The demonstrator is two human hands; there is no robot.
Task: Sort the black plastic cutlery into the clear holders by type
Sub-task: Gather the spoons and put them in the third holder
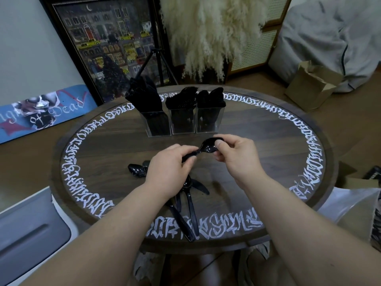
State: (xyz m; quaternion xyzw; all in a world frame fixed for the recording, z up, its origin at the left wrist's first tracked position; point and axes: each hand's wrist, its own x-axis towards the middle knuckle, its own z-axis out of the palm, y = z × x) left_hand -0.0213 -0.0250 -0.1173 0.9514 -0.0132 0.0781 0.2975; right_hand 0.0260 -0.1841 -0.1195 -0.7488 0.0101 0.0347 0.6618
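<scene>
Both hands hold one black plastic spoon (207, 148) above the middle of the round table (268, 145). My left hand (173, 168) grips its handle, and my right hand (235, 153) pinches its bowl between thumb and fingers. Three clear holders stand in a row at the far side: the left holder (157, 124), the middle holder (182, 122) and the right holder (209, 121), each packed with black cutlery. Loose black cutlery (190, 205) lies on the table under my left wrist. More spoon bowls (137, 170) lie to the left of that hand.
The dark wooden table has a ring of white lettering (86, 159) round its edge. A framed picture (109, 44), a tripod and a fluffy cream plume (210, 32) stand behind it. A cardboard box (311, 87) sits on the floor at right, a plastic bag (354, 205) nearer.
</scene>
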